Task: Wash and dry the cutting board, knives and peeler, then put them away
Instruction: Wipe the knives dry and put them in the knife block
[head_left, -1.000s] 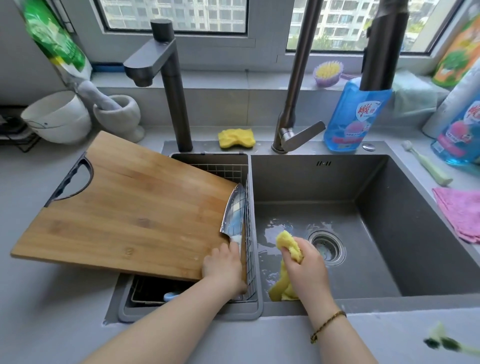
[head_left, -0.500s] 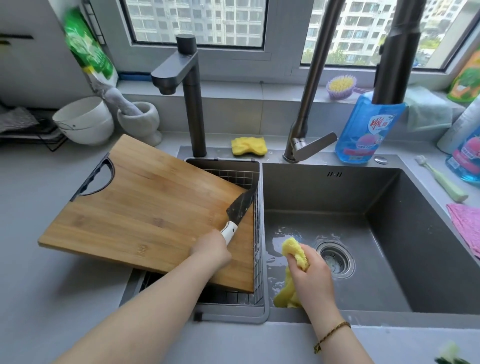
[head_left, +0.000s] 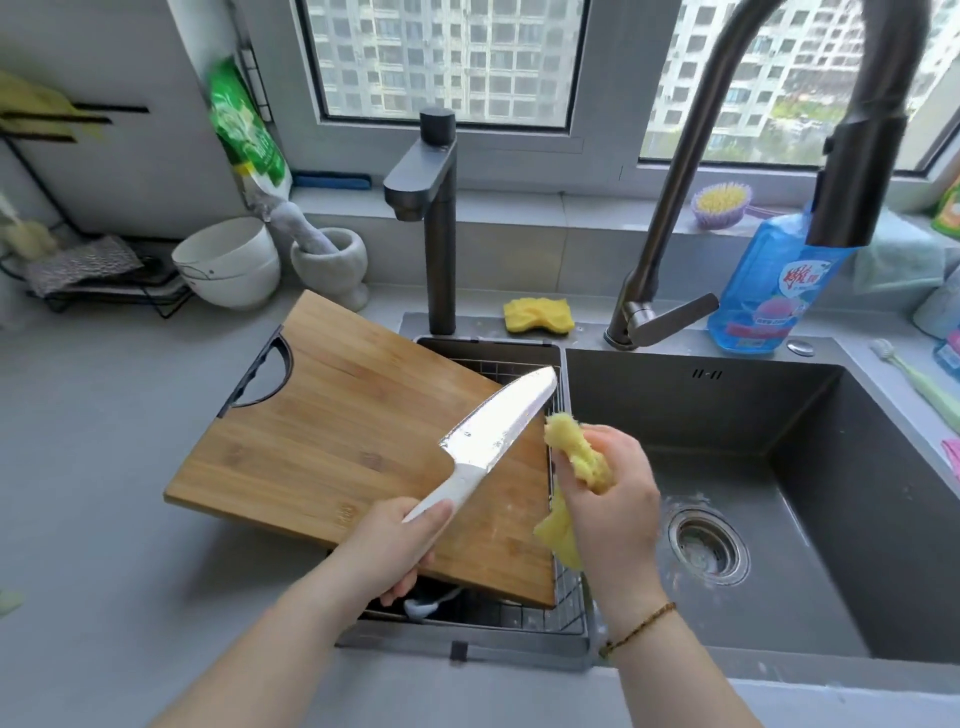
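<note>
Gripping a white-handled kitchen knife (head_left: 493, 434) in my left hand (head_left: 387, 545), I hold it above the bamboo cutting board (head_left: 337, 426), my fingers wrapped round the handle and my thumb laid along its top. The knife's long axis runs on a diagonal, with the handle low and near me at the left. The tip points up and away to the right, toward the divider between the wire basket (head_left: 569, 597) and the main sink (head_left: 831, 519). The flat of the blade faces up and is beaded with water.

My right hand (head_left: 613, 499), a beaded bracelet (head_left: 639, 629) at its wrist, clutches a bunched yellow sponge cloth (head_left: 579, 460). The fingers are curled tightly round it, just beside the blade's front end, and part of the cloth hangs below my palm.

The cutting board lies tilted across the basket and the grey counter (head_left: 104, 467). Its dark handle cutout is at the far left and its long axis slants down toward the near right.

Behind the sink stand two dark faucets (head_left: 439, 223) and a blue bottle of dish liquid (head_left: 763, 296), with a second yellow sponge (head_left: 538, 314) between the faucets. White bowls (head_left: 228, 262) and a stone mortar and pestle (head_left: 332, 260) sit at the back left.
</note>
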